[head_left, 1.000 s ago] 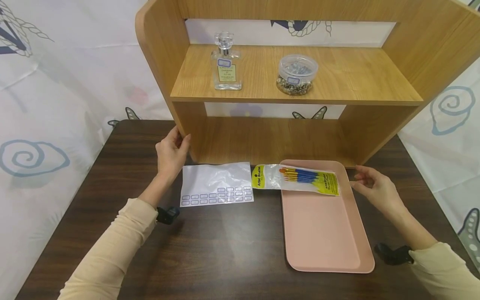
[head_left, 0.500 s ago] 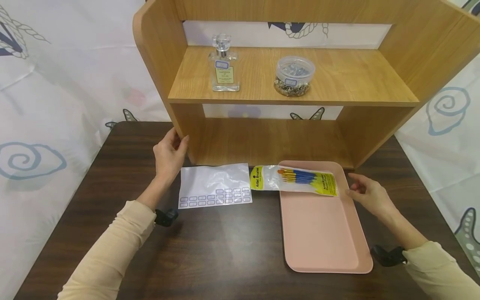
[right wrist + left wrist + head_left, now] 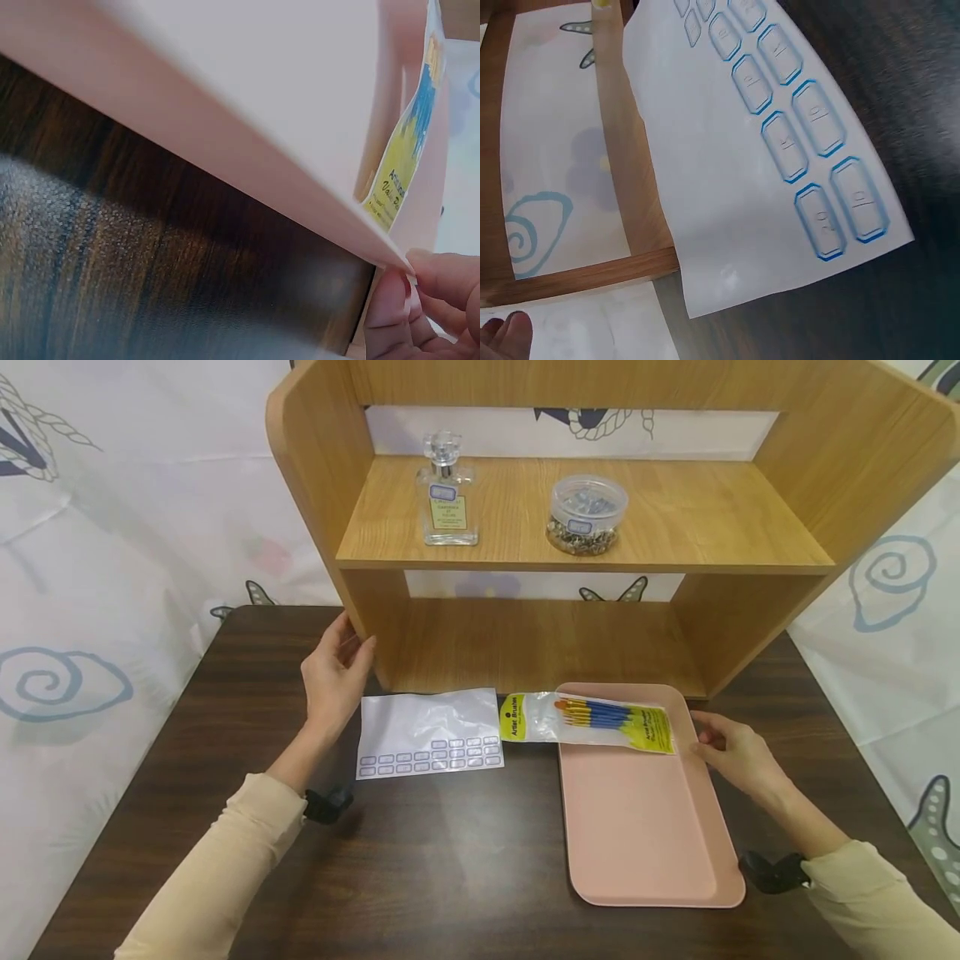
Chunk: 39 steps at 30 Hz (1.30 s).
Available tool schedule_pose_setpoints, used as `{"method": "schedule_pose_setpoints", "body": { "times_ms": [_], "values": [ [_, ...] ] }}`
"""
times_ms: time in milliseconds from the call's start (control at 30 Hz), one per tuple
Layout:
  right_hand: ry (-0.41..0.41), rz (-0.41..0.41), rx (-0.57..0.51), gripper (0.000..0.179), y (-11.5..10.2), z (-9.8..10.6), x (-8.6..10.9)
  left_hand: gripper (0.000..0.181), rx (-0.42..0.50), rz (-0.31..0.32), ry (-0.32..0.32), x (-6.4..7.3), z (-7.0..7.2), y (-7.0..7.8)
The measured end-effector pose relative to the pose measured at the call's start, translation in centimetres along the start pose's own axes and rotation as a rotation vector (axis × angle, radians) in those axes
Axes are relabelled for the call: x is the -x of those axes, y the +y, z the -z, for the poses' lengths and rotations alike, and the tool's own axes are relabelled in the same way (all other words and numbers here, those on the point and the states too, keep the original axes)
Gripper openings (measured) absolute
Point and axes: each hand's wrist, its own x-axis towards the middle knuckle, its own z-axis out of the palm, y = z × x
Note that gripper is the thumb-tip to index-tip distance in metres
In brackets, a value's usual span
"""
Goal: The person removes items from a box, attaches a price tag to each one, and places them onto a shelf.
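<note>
Lower right, the fingers [image 3: 446, 277] of my right hand [image 3: 738, 756] pinch the pink rectangular tray [image 3: 645, 827], seemingly positioning it, which calls for steady guidance; whether my left hand [image 3: 335, 681] grips the tan wooden shelf [image 3: 540, 639], I can't tell.

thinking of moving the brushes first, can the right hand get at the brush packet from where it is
Probably yes, once it lets go: the right hand pinches the pink tray by its edge, and the brush packet lies close by, partly over that tray, with nothing seen on top.
</note>
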Motion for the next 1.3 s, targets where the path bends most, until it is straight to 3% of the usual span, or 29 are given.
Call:
{"method": "schedule_pose_setpoints", "body": {
  "times_ms": [200,333,433,667,800,1033,1300],
  "values": [
    [0.003,0.012,0.020,0.048,0.0,0.3,0.0,0.040,0.072,0.025,0.070,2.3,0.7,1.8],
    [-0.005,0.007,0.019,0.049,0.0,0.5,0.0,0.028,0.094,-0.011,0.072,4.3,0.4,3.0],
    [-0.012,0.001,0.021,0.048,0.0,0.6,-0.1,0.024,0.105,-0.057,-0.019,5.6,-0.6,2.6],
    [-0.034,-0.011,0.009,0.048,0.3,0.3,-0.3,0.040,-0.018,-0.259,-0.406,7.4,-4.0,2.6],
    [-0.026,-0.006,0.002,0.047,0.3,0.0,-0.2,0.048,-0.030,-0.335,-0.558,8.2,-6.3,3.1],
    [0.004,0.030,0.010,0.044,0.4,-0.1,-0.2,0.053,-0.018,-0.400,-0.661,9.0,-9.5,2.7],
    [-0.010,0.009,-0.014,0.046,0.3,-0.2,-0.1,0.053,-0.027,-0.399,-0.700,9.1,-11.6,2.4]
  ]
}}
